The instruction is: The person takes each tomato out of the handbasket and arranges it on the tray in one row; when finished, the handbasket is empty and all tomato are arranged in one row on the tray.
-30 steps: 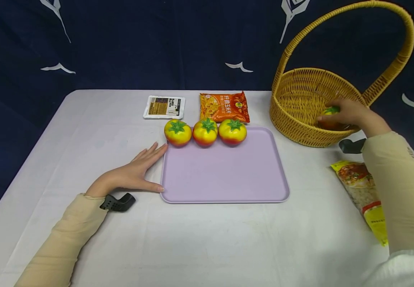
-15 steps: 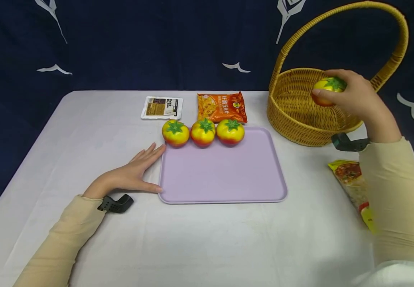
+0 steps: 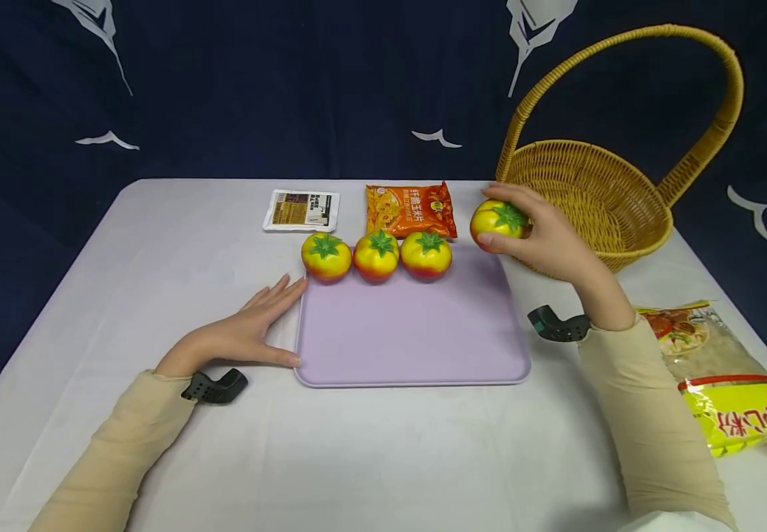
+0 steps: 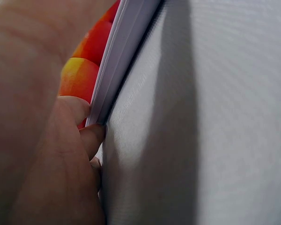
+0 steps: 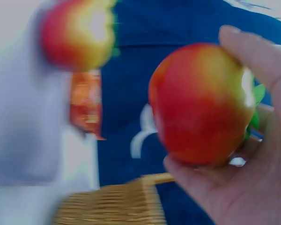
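Note:
My right hand (image 3: 546,236) grips a yellow-red toy tomato (image 3: 495,222) with a green leafy top, thumb on one side and fingers on the other. It holds the tomato over the far right corner of the lilac tray (image 3: 410,332), in front of the basket. The right wrist view shows the held tomato (image 5: 201,103) close up. Three more tomatoes (image 3: 376,257) stand in a row along the tray's far edge, toward its left. My left hand (image 3: 244,331) lies spread beside the tray, thumb and fingertips touching its left edge; the left wrist view shows those fingertips (image 4: 94,136) at the rim.
A wicker basket (image 3: 590,192) with a tall handle stands at the back right. Behind the tray lie an orange snack bag (image 3: 411,210) and a flat white packet (image 3: 301,210). A yellow-and-clear food bag (image 3: 729,384) lies by my right forearm.
My right hand has lifted the tomato out of the basket and carried it left to the tray's far right corner. The left hand keeps its place at the tray's edge.

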`<state>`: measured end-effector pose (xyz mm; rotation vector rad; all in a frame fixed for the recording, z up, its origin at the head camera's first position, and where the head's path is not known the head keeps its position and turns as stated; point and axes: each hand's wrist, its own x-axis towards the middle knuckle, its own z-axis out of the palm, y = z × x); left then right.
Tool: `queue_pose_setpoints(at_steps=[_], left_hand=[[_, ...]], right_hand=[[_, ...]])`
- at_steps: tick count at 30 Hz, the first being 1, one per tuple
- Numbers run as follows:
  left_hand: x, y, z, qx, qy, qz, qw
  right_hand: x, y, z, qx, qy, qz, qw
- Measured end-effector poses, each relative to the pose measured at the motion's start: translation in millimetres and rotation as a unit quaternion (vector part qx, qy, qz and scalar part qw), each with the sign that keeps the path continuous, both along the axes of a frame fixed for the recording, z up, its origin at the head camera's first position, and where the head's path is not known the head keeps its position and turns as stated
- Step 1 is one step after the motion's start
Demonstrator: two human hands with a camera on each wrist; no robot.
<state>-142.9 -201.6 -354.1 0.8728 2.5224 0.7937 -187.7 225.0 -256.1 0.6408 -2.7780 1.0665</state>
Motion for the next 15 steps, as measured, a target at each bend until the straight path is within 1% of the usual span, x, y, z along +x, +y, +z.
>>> queue_pose_setpoints(at_steps=[3,6,10,15], left_hand=[[-1.0,0.3,-0.2,-0.001,0.003,-0.002,1.0],[-1.6,-0.1,-0.4,-0.001,0.003,-0.002,1.0],[-1.8,-0.7,-0.4,-0.002,0.002,-0.001,1.0],[-1.4,-0.7,-1.1,0.0,-0.004,-0.001,1.0]], right_hand=[[-6.7,0,-21.9,-0.007,-0.016,0.03,0.9994],[-14.2,0,-38.2,-0.008,-0.035,0.045,0.9983],[-20.2,0,-51.4,-0.001,-0.05,0.054,0.9973],[-21.0,1,-60.5,0.012,-0.057,0.063,0.9963]])
